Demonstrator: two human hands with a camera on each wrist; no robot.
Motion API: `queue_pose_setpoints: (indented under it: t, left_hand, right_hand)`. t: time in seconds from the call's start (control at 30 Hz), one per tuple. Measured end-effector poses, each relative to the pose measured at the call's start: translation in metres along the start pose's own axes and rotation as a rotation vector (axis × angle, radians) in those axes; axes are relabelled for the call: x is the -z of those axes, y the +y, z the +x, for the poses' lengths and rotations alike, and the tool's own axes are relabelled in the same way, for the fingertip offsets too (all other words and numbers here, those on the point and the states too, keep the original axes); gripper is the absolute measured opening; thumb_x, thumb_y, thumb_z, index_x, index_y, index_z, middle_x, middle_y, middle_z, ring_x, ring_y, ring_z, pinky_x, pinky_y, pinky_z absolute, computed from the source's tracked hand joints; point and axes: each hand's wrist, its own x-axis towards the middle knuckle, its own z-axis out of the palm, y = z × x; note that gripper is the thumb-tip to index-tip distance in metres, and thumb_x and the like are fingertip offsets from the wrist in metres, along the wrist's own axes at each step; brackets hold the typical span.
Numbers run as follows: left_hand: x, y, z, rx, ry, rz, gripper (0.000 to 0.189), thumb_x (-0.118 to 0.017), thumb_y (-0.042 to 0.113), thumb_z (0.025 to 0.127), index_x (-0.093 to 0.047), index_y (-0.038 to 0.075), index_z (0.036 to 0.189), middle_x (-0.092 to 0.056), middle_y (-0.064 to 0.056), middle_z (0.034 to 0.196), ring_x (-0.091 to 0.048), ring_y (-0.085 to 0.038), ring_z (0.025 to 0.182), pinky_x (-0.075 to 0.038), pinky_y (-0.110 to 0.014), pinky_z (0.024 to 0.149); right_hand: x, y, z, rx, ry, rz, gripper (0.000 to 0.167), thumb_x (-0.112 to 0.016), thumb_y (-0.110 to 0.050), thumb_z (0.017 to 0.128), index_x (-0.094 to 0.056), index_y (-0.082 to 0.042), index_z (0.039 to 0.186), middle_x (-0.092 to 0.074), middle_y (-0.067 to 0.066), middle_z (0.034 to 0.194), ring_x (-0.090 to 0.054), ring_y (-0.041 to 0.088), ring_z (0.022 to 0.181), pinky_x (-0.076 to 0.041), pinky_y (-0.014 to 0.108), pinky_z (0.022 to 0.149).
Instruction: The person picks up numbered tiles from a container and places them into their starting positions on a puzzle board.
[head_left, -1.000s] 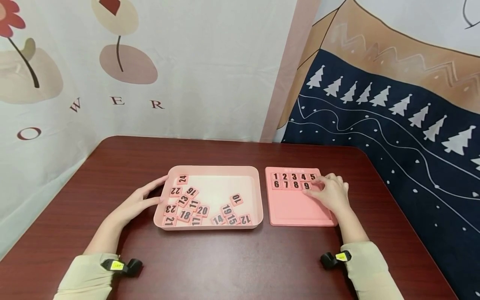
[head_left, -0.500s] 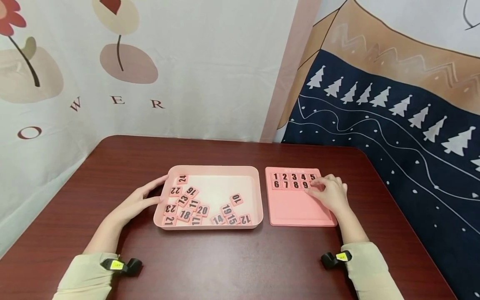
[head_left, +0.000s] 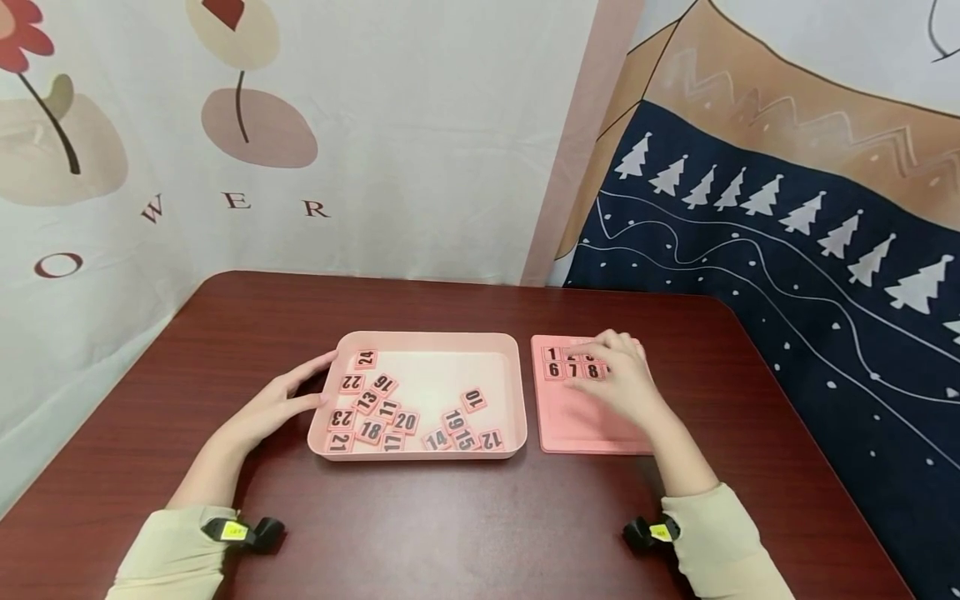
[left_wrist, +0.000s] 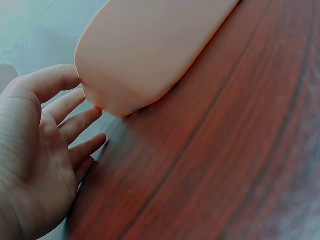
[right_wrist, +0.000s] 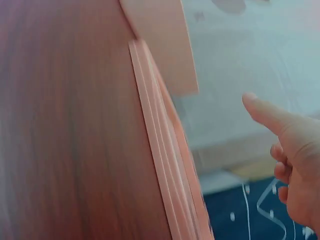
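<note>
My left hand (head_left: pixel 264 410) touches the left wall of a shallow pale pink tray (head_left: pixel 431 367) with extended fingers. In the left wrist view its fingertips meet the outer wall. Loose number tiles lie in the tray, several clustered at the left and others, such as the 10 tile (head_left: pixel 473 400), at the right. Over a pink number board (head_left: pixel 581 425) hovers my right hand (head_left: pixel 626 379), thumb and fingers apart, with nothing visible between them. Tiles in two rows top the board, from the 1 tile (head_left: pixel 552 353) and the 6 tile (head_left: pixel 553 370); the right-hand ones are hidden by this hand.
Tray and board stand side by side on a dark red wood-grain table (head_left: pixel 420 525), a narrow gap between them. Behind the table hangs a white curtain (head_left: pixel 420 167) with plant prints. A navy cloth (head_left: pixel 720 250) with tree shapes hangs at the right.
My right hand pressed the 9 tile straight into the board's second row, then let go and moved left over the board. The left hand and the tray have stayed put.
</note>
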Motion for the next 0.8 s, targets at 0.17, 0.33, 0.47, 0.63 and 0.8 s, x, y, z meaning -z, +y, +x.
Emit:
queue_pose_setpoints:
  t: [0.17, 0.33, 0.47, 0.63, 0.8]
  left_hand:
    - [-0.001, 0.0, 0.0, 0.004, -0.004, 0.003, 0.062, -0.062, 0.012, 0.093, -0.034, 0.009, 0.149, -0.033, -0.015, 0.151, -0.024, 0.004, 0.132, -0.02, -0.007, 0.096]
    - [0.0, 0.001, -0.001, 0.024, -0.004, 0.011, 0.062, -0.062, 0.015, 0.094, -0.034, 0.012, 0.15, -0.033, -0.012, 0.151, -0.023, 0.002, 0.133, -0.02, -0.007, 0.096]
    - [0.0, 0.001, -0.001, 0.019, -0.002, 0.008, 0.062, -0.062, 0.014, 0.094, -0.035, 0.011, 0.149, -0.033, -0.011, 0.151, -0.024, 0.002, 0.133, -0.021, -0.008, 0.096]
    - [0.0, 0.003, -0.001, 0.017, -0.006, -0.002, 0.062, -0.062, 0.014, 0.094, -0.034, 0.01, 0.149, -0.032, -0.012, 0.152, -0.024, 0.003, 0.132, -0.021, -0.008, 0.097]
    - [0.0, 0.004, -0.001, 0.017, -0.002, 0.011, 0.062, -0.062, 0.014, 0.094, -0.034, 0.01, 0.149, -0.033, -0.013, 0.151, -0.024, 0.003, 0.132, -0.021, -0.008, 0.096]
  right_hand:
    - [-0.018, -0.02, 0.011, 0.108, -0.092, 0.062, 0.045, -0.088, -0.024, 0.067, -0.074, -0.015, 0.109, -0.053, 0.004, 0.094, -0.041, 0.018, 0.089, -0.029, 0.04, 0.077]
    - [-0.037, -0.035, 0.027, 0.205, -0.174, 0.061, 0.044, -0.087, -0.025, 0.067, -0.074, -0.021, 0.109, -0.051, -0.002, 0.095, -0.04, 0.016, 0.089, -0.03, 0.038, 0.078]
    - [-0.05, -0.045, 0.04, 0.255, -0.253, 0.048, 0.043, -0.087, -0.028, 0.069, -0.074, -0.024, 0.11, -0.051, -0.005, 0.095, -0.04, 0.015, 0.091, -0.03, 0.036, 0.078]
    - [-0.064, -0.053, 0.054, 0.263, -0.387, -0.021, 0.041, -0.084, -0.036, 0.071, -0.074, -0.029, 0.11, -0.048, -0.006, 0.094, -0.037, 0.014, 0.09, -0.028, 0.035, 0.079]
    - [-0.073, -0.058, 0.064, 0.275, -0.5, -0.149, 0.044, -0.083, -0.046, 0.069, -0.073, -0.035, 0.11, -0.045, -0.007, 0.096, -0.035, 0.013, 0.092, -0.028, 0.034, 0.079]
